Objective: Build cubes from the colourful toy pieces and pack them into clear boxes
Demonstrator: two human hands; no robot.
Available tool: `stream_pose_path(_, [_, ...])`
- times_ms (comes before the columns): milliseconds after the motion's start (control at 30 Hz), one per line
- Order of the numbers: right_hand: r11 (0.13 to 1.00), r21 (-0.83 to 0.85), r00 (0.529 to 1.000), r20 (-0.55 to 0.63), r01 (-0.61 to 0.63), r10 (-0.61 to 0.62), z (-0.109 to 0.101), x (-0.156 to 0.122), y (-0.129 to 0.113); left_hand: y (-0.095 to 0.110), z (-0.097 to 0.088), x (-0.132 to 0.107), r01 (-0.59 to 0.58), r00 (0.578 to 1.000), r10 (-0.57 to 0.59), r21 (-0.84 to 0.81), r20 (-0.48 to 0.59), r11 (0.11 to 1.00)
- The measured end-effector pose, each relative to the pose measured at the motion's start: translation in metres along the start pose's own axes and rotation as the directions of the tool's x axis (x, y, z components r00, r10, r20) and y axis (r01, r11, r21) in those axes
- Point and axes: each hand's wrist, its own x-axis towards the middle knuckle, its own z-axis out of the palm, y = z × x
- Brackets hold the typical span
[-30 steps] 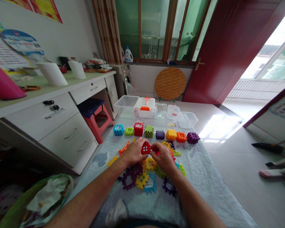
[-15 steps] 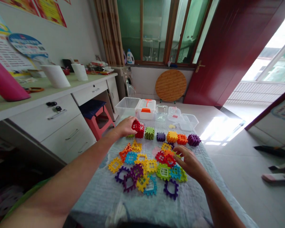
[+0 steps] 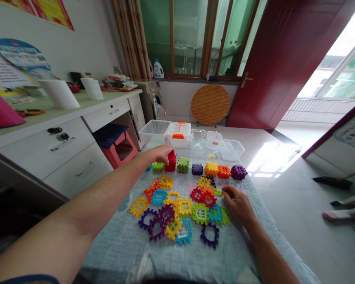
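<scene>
At the far side of the cloth-covered table, my left hand (image 3: pixel 165 153) grips a red plastic building piece at the top of a red stack (image 3: pixel 172 163). My right hand (image 3: pixel 238 202) is low at the right of the loose pieces, thumb and fingers closed on the edge of a light green piece (image 3: pixel 217 191). Beside that lie an orange piece (image 3: pixel 207 190) and red window pieces (image 3: pixel 197 195). Several more flat notched pieces are spread nearer me, among them a yellow one (image 3: pixel 185 206), a green window piece (image 3: pixel 200 213) and a dark purple frame (image 3: pixel 210 235).
A row of sorted stacks continues rightward: green (image 3: pixel 183 165), dark blue (image 3: pixel 197 169), yellow (image 3: pixel 211 169), orange (image 3: pixel 224 171), purple (image 3: pixel 239 172). Behind stand clear plastic boxes (image 3: pixel 155 134) and an orange-latched box (image 3: pixel 178 136). A pink stool (image 3: pixel 122 152) is by the desk at left.
The red piece in my left hand has gone from tilted beside the red stack to its top. My right hand has drawn slightly right, its fingers closer together. The view has shifted a little.
</scene>
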Motion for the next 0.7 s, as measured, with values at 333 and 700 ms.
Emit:
stream_pose_path(333, [0.999, -0.038, 1.000, 0.017, 0.011, -0.010, -0.002, 0.000, -0.009, -0.011, 0.017, 0.006, -0.010, 0.999, 0.007, -0.092, -0.033, 0.996])
stream_pose_path(700, [0.999, -0.031, 0.999, -0.005, 0.032, -0.032, -0.001, -0.002, -0.012, 0.003, 0.015, -0.025, -0.151, 0.884, 0.116, -0.042, -0.452, 0.988])
